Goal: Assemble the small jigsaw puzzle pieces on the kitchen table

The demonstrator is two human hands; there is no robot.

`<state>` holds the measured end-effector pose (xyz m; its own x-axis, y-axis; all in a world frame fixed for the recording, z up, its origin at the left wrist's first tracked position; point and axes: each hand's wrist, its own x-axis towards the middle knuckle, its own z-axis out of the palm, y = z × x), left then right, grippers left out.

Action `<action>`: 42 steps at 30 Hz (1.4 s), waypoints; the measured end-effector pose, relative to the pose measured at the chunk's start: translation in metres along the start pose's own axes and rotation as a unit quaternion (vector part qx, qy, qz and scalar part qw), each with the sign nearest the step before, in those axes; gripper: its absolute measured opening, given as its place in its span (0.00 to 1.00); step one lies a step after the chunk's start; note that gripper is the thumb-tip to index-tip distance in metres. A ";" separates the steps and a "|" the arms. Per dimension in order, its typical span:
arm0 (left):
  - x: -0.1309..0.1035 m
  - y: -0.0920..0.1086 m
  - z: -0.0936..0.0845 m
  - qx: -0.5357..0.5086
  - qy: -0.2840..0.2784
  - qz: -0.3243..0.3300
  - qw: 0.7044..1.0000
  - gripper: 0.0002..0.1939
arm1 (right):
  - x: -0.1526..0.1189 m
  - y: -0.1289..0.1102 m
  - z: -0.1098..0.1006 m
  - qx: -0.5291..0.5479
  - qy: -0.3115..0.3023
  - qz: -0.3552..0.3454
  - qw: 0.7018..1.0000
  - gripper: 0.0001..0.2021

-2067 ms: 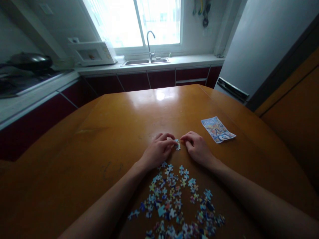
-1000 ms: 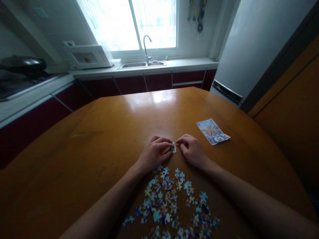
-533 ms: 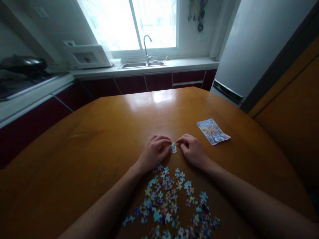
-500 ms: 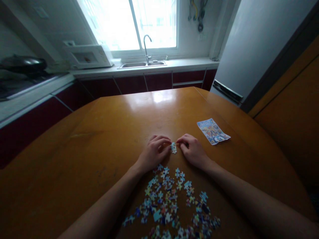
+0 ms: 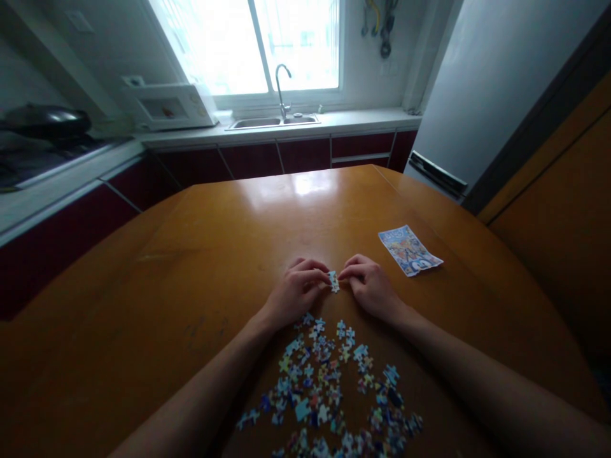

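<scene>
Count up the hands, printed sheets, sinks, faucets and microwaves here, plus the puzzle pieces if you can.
Left hand and right hand: 2
Printed sheet: 1
Sink: 1
Faucet: 1
Microwave: 1
Total: 6, without the puzzle pieces, too crowded to count.

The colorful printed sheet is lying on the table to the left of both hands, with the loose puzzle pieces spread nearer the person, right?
Not quite: the head view shows the printed sheet lying to the right of both the left hand and the right hand. The loose puzzle pieces are indeed spread nearer the person.
</scene>
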<state>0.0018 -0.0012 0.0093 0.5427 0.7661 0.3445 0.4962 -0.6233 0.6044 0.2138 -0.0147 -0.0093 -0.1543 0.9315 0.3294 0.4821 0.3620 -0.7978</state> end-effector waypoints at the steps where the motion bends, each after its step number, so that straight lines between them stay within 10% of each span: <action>1: 0.000 0.000 0.000 0.001 -0.003 0.002 1.000 0.11 | 0.000 0.000 0.000 0.005 -0.004 -0.003 1.000 0.14; 42: -0.001 -0.006 0.003 0.047 -0.027 0.018 0.998 0.21 | -0.002 -0.002 -0.002 -0.039 -0.044 -0.037 0.998 0.14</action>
<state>0.0007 0.0011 0.0030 0.5956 0.7346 0.3249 0.5353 -0.6646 0.5213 0.2145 -0.0174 -0.0075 -0.2645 0.9035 0.3371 0.5317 0.4283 -0.7306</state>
